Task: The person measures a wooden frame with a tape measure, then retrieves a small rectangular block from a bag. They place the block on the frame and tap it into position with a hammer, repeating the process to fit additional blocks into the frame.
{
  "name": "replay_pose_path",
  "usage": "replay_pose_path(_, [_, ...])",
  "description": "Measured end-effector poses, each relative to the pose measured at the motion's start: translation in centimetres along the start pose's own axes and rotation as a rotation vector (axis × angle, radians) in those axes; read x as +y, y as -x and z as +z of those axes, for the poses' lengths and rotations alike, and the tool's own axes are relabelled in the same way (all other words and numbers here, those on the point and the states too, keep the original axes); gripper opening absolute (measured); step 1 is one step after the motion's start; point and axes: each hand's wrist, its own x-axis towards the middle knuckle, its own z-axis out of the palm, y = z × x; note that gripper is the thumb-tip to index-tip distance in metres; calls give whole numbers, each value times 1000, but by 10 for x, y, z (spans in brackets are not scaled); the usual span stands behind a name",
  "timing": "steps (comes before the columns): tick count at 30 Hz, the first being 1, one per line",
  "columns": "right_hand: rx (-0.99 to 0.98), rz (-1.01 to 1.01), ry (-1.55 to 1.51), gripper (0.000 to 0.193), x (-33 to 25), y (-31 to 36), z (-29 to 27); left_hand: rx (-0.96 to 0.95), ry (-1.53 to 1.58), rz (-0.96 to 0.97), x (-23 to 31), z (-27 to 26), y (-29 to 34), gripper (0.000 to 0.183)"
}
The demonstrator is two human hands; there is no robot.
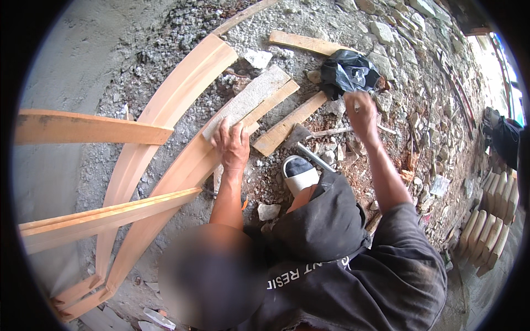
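My left hand (231,144) rests with its fingers apart on the near end of a rough, grey-faced board (251,99). That board lies along the top of a planed, pale wooden frame piece (185,168). Farther right, my right hand (361,113) is closed, its fingers curled, just below a crumpled black plastic bag (350,71). Whatever is in those fingers is too small and blurred to name. Between my hands lie a short wood offcut (290,124) and a hammer-like tool with a dark head (297,135) and a metal shaft (316,156).
A second frame piece (171,94) runs alongside at the left, with wooden crosspieces (94,128) (110,216) reaching in from the left. Loose stones (381,33) and rubble cover the ground. One sandalled foot (300,172) stands near the tool. Pale blocks (486,237) are stacked far right.
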Motion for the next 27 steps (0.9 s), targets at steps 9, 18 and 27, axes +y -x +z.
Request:
replay_pose_path(9, [-256, 89, -110, 18, -17, -35, 1, -35, 2, -29, 3, -6, -1, 25])
replay_pose_path(18, [-538, -164, -162, 19, -88, 85, 78, -23, 124, 18, -11, -25, -4, 30])
replay_pose_path(27, [-754, -337, -334, 17, -133, 100, 112, -645, -77, 82, -21, -79, 113, 65])
